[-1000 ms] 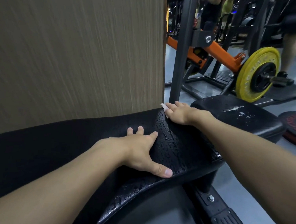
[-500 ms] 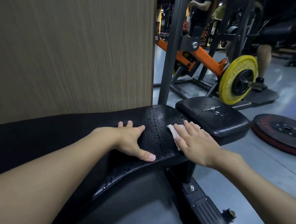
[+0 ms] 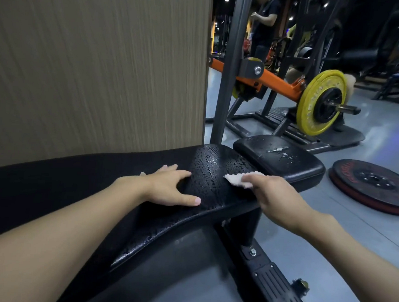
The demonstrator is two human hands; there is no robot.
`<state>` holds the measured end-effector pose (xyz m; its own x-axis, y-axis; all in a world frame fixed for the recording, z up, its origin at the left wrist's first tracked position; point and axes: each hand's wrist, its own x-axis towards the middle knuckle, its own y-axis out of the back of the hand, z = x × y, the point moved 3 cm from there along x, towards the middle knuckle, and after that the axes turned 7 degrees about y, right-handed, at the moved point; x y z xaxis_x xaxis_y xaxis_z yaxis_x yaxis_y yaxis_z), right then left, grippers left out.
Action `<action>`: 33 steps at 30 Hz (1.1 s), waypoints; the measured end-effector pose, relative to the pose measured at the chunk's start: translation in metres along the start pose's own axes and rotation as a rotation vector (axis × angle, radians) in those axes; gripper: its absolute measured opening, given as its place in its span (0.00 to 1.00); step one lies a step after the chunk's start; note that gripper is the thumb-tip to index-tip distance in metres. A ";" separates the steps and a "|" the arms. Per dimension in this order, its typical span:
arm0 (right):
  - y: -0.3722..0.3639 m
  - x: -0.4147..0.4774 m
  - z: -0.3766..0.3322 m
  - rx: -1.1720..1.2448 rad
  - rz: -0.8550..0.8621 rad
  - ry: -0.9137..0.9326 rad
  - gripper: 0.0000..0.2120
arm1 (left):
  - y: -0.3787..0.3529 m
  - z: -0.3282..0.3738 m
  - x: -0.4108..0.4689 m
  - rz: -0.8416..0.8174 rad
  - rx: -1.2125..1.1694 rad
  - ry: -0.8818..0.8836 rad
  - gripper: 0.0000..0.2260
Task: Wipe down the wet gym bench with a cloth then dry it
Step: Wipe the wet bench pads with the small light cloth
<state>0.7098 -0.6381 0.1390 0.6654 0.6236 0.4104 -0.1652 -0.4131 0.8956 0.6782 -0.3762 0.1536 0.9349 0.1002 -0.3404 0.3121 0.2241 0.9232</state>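
Glistening with water beads, the bench (image 3: 215,174) runs from bottom left up toward the right, its long axis ending just short of the seat pad (image 3: 279,159), which has a splash of its own. And the cloth (image 3: 237,178) is right there, a small white wad on the bench's right-hand edge, touching the wet band. Right hand (image 3: 277,196) is on it: knuckles up, wrist out past the edge, fingers (image 3: 250,184) bent down over the cloth and gripping it against the bench. The thumb is hidden, so how it closes underneath I cannot tell.

What matters now: the wet strip lies left of those fingers and away from them, crossing the bench toward the wall (image 3: 94,64), squarely between the two hands. So the right hand is the nearer one, and the next stroke looks like a push across the short way, not along the length.

Left hand (image 3: 166,188) lies flat on the drier side, fingers (image 3: 181,173) straight and spread, holding nothing, bracing by the look of it. Droplets everywhere, down the near lip too, so I'd call the wiping early, the drying not yet begun. Beyond, a yellow plate (image 3: 321,103) on a machine.
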 end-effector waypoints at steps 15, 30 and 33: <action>-0.039 0.122 0.006 -0.015 -0.031 -0.275 0.15 | 0.000 -0.029 0.004 -0.070 0.014 0.068 0.50; -0.082 0.174 0.047 -0.096 -0.354 -0.336 0.28 | -0.006 -0.034 0.008 -0.022 -0.006 0.027 0.48; -0.089 0.171 0.042 -0.118 -0.377 -0.339 0.27 | -0.003 -0.037 0.004 0.023 -0.056 -0.004 0.46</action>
<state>0.8686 -0.5229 0.1219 0.8897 0.4565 -0.0062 0.0638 -0.1109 0.9918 0.6746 -0.3410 0.1426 0.9424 0.1021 -0.3185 0.2808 0.2755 0.9194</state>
